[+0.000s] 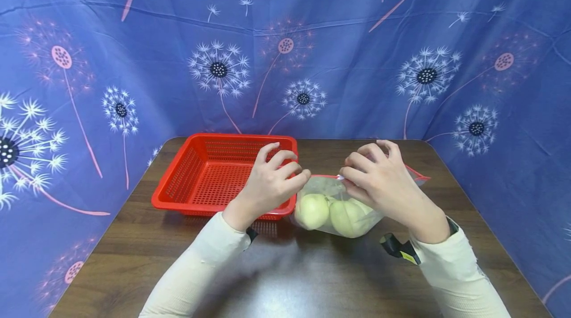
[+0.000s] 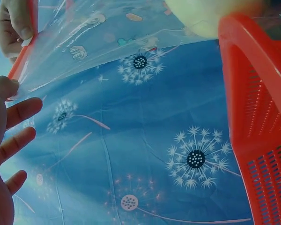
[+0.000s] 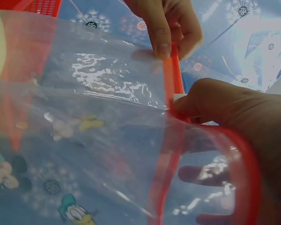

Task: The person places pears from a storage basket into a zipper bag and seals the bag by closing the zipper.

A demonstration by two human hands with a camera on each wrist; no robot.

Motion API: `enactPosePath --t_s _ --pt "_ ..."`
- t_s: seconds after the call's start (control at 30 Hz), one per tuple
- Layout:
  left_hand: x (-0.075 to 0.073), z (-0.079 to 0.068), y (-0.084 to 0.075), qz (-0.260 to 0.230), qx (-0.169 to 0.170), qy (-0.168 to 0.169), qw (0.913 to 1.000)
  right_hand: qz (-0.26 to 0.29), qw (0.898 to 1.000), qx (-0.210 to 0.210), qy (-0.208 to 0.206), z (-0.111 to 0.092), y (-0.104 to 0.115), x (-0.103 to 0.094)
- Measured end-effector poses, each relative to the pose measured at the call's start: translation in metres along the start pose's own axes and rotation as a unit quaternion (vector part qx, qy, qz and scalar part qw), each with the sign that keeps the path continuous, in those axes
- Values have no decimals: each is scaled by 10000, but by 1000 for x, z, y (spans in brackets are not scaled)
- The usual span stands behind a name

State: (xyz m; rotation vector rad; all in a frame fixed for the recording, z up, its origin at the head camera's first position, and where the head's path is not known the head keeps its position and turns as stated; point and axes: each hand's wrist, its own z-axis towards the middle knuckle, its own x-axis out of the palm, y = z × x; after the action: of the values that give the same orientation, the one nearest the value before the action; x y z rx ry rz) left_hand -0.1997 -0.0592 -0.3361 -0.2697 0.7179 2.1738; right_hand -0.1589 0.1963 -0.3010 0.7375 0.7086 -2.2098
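Observation:
A clear zip bag with a red zip edge lies on the table, holding several pale green round fruits. Cartoon figures are printed on its plastic. With thumb and finger, my left hand pinches the left end of the zip edge, its other fingers spread. Further right along the same edge, my right hand pinches the white slider. To the slider's right the bag's mouth gapes, and the right fingers show through the plastic in the right wrist view.
A red perforated plastic basket stands left of the bag, close against it, with its holed bottom showing. The brown wooden table backs onto a blue curtain printed with dandelions, which also hangs along both sides.

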Motion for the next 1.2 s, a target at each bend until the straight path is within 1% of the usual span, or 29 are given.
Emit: enactPosePath --t_s 0.17,0.43,0.67,0.8,0.97,1.2 --pt "0 -3 1 55 -42 -14 10000 21 9999 87 90 -2 -3 -4" --pt "1 -6 4 68 -88 -22 9999 10 9998 170 45 -14 -13 -8" --pt "4 -11 8 194 -121 -39 9997 -140 9999 29 1 -25 -24 -10" --pt "6 -15 9 274 -100 -104 9995 -216 9998 26 -6 -31 -29 -12" --pt "8 -18 10 341 -122 -169 9992 -205 9996 135 -126 -40 -34 -14" --pt "9 -21 12 391 -158 -142 9990 -182 9991 319 -209 -56 -44 -20"
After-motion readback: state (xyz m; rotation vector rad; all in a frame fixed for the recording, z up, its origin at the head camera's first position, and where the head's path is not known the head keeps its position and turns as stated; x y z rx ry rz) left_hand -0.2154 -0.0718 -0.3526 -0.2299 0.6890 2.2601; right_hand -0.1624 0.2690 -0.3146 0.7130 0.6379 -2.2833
